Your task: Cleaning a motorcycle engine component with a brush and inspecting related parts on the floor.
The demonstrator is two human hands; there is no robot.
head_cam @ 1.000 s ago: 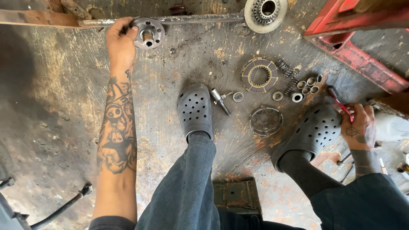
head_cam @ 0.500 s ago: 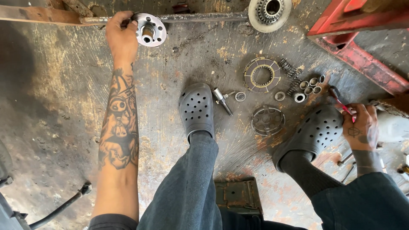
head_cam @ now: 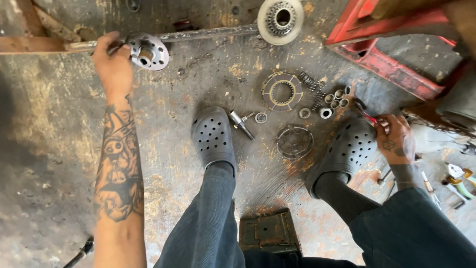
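My left hand [head_cam: 115, 63] reaches far forward and grips a round silver metal hub [head_cam: 147, 51] with holes, held just off the stained concrete floor beside a long metal bar [head_cam: 208, 33]. My right hand [head_cam: 395, 141] rests low at the right by my right grey clog [head_cam: 347, 149] and pinches a small red-handled tool [head_cam: 366, 114]. Between my feet lie a clutch plate ring [head_cam: 282, 91], a dark round pressure plate [head_cam: 294, 142], springs [head_cam: 312, 84] and several small metal cups [head_cam: 336, 97].
A toothed sprocket disc [head_cam: 280, 19] lies at the top. A red metal stand [head_cam: 391, 54] stands at the upper right. A bolt and washer [head_cam: 245, 121] lie by my left clog [head_cam: 213, 136]. A dark metal box [head_cam: 269, 231] sits under my legs. Pliers [head_cam: 458, 178] lie at the far right.
My left hand has drawn the silver hub slightly nearer and to the right. The right hand stays by the clog with the red-handled tool.
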